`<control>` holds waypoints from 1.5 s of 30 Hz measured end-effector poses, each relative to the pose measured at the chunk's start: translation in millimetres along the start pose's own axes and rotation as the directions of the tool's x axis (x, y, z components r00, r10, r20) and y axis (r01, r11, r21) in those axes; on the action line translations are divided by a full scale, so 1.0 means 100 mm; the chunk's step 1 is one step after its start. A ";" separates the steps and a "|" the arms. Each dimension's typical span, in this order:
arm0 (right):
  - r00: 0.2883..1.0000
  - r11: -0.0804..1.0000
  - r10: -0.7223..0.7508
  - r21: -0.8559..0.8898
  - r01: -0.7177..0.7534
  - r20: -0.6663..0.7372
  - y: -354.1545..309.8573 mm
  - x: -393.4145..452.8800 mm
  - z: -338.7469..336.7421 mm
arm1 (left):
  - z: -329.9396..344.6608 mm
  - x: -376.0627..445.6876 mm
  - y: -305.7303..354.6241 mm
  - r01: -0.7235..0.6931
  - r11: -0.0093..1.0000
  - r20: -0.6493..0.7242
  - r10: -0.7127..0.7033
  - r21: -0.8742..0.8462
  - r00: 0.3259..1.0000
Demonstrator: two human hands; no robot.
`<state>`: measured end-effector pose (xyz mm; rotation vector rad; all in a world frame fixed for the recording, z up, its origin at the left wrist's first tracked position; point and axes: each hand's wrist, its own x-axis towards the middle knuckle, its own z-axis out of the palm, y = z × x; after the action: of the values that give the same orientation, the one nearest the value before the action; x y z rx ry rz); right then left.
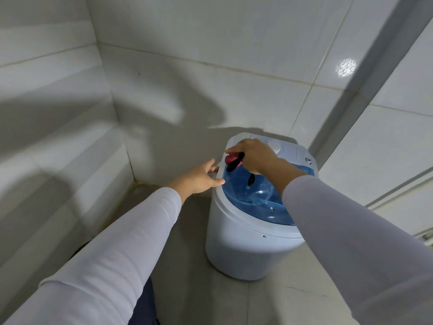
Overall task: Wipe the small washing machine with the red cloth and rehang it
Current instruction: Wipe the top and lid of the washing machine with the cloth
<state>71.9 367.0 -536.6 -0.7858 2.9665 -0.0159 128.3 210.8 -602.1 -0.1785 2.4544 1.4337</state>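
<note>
The small washing machine (236,245) is a white round tub with a clear blue lid (255,202), standing on the floor in a tiled corner. My right hand (255,156) grips the bunched red cloth (233,159) and holds it against the far left part of the lid's rim. A dark strip of the cloth hangs down over the lid. My left hand (203,177) rests on the machine's left rim, fingers straight, thumb on top of the edge. A white dial (274,146) shows on the control panel behind my right hand.
White tiled walls (164,78) meet in a corner just behind and left of the machine. A grey vertical frame (365,90) runs up the right wall. The grey floor (182,266) lies open in front of the machine.
</note>
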 end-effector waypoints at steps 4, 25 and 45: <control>0.993 0.999 -0.030 -0.009 0.031 0.116 -0.01 -0.03 0.07 | -0.02 0.01 -0.04 -0.012 1.000 0.027 0.013 -0.028 1.000; 0.993 0.991 -0.080 -0.100 0.089 0.092 0.06 -0.24 0.12 | -0.04 -0.01 -0.04 -0.027 0.998 0.010 0.026 0.062 1.000; 0.997 0.999 0.003 -0.037 0.000 0.075 0.49 -0.62 0.12 | 0.02 -0.11 0.17 -0.012 0.950 -0.039 0.025 0.312 0.999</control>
<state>102.4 439.9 -545.8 -0.7705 2.9050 0.0666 134.8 220.5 -586.1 -0.1183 2.6827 1.0368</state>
